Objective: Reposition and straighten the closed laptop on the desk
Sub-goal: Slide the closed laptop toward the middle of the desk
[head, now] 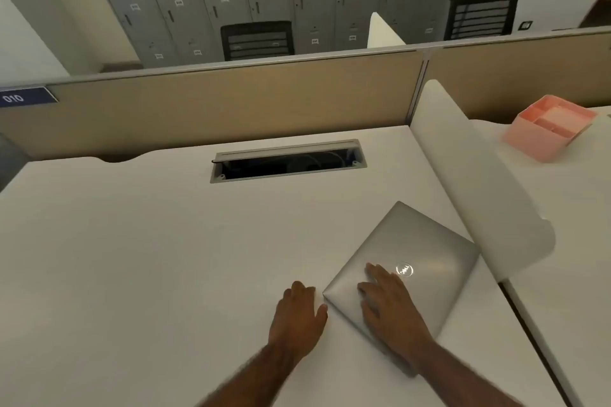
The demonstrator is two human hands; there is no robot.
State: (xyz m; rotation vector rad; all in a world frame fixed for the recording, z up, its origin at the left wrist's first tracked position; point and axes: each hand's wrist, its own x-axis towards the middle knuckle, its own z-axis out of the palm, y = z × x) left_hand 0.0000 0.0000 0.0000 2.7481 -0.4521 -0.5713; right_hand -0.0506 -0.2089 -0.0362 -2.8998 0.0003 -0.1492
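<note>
A closed silver laptop (pixel 416 248) lies on the white desk (pixel 148 241) at the right, turned at an angle to the desk's edges, its far right corner close to the white side divider (pixel 479 182). My right hand (pixel 390 301) rests flat on the lid's near part, fingers spread beside the round logo. My left hand (pixel 297 314) lies palm down on the desk just left of the laptop, with its thumb at the laptop's near left corner. Neither hand grips anything.
An open cable hatch (pixel 287 160) is set in the desk's far middle. A beige partition (pixel 231 102) runs along the back. A pink organiser box (pixel 549 125) stands on the neighbouring desk. Black chairs and grey lockers are beyond.
</note>
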